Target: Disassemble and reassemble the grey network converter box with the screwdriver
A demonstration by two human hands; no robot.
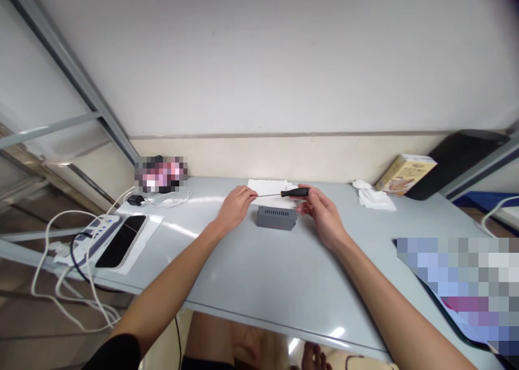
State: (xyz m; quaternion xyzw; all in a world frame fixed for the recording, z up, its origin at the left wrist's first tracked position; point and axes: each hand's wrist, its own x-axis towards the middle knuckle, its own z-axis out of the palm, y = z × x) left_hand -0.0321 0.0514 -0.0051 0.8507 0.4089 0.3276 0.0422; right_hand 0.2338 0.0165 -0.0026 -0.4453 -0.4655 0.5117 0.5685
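Note:
A screwdriver [295, 192] with a black handle lies level in the air between my two hands. My right hand [322, 210] grips the end of its handle between thumb and fingers. At the tip of the thin metal shaft, my left hand [237, 203] is closed in a pinch; whether anything small is also in those fingers I cannot make out. Just below the screwdriver, a small dark grey box [276, 219] with a row of slots along its top stands on the grey table [259, 273]. Behind it lies a sheet of white paper [265, 187].
At the left are a phone [121, 241], a power strip [95, 237] with white cables, and a black charger [135, 200]. Crumpled tissue [376, 198], a yellow carton [406, 174] and a black case [458, 162] stand back right. A blurred-out object [458, 289] covers the right edge.

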